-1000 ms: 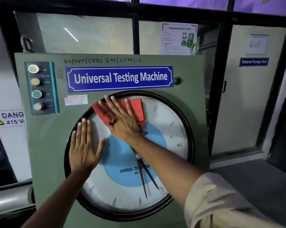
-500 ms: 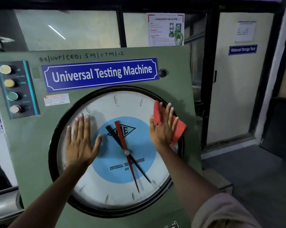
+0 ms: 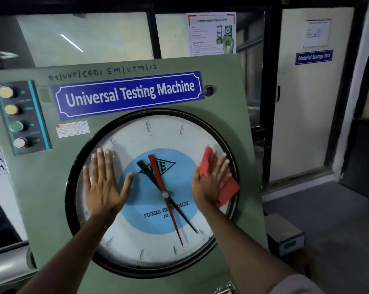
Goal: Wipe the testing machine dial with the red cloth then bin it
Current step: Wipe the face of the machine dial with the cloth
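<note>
Pressing the cloth [image 3: 224, 183] flat on the dial [image 3: 151, 194] glass with the right hand [image 3: 211, 183], at the right edge against the black rim. Right fingers [image 3: 220, 164] are extended and slightly spread, palm down on the cloth; no pinch, just flat pressure. Cloth is red, bunched; one end sticks up past the fingertips, the other pokes out below the hand over the rim.

Left hand [image 3: 104, 185] is bare, flat on the left half of the glass, fingers [image 3: 101, 160] spread, thumb out toward the blue centre disc. Nothing under it. The two hands are well apart, with the pointers between them.

Red pointer [image 3: 158, 170] and black pointer [image 3: 146, 170] both run up-left from the hub, close together, tails going down-right. The disc carries "UNIVERSAL TESTING MACHINE" lettering, partly covered by the pointers.

The dial sits in a green panel [image 3: 41, 198]. Blue nameplate [image 3: 127, 94] above it reads "Universal Testing Machine"; handwritten code above that. Button strip [image 3: 20, 117] top left: two yellow, one green, one white, stacked vertically. Small sticker [image 3: 72, 129] between strip and dial, text unreadable.

Behind: a poster [image 3: 212, 33] on the glazing, door with blue sign [image 3: 314, 57] "Material Storage Yard". Small dark box [image 3: 285, 234] on the floor right of the panel.
</note>
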A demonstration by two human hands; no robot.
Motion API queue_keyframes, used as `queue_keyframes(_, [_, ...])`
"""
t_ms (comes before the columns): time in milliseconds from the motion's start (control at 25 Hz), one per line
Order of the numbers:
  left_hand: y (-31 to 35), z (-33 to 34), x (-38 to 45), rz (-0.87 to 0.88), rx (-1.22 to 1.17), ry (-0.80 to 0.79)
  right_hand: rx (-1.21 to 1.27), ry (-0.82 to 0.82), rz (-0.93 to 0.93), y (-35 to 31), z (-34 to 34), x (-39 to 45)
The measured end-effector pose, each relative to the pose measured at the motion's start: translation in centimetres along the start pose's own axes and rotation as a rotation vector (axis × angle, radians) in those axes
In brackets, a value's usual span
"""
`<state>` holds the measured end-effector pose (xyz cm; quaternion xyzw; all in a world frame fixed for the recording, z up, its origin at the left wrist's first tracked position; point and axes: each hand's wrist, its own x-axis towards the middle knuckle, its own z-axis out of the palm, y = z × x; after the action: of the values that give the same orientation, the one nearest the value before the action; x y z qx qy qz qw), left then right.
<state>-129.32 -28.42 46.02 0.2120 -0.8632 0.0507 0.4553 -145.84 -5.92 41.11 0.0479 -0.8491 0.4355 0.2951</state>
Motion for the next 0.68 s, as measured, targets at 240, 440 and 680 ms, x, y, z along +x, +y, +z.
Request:
queue_keyframes(240, [-0.9, 0.4, 0.1, -0.036, -0.014, 0.049, -0.09, 0.015, -0.457, -11.7, 1.3, 0.8])
queue_keyframes(440, [-1.3, 0.6, -0.6, -0.076, -0.017, 0.067, -0.208, -0.056, -0.998, -11.6, 2.1, -0.4])
queue_keyframes(680, [-3.2, 0.3, -1.9, -0.009, 0.01, 0.04, -0.332, -0.063, -0.842, -5.4, -0.9, 3.7])
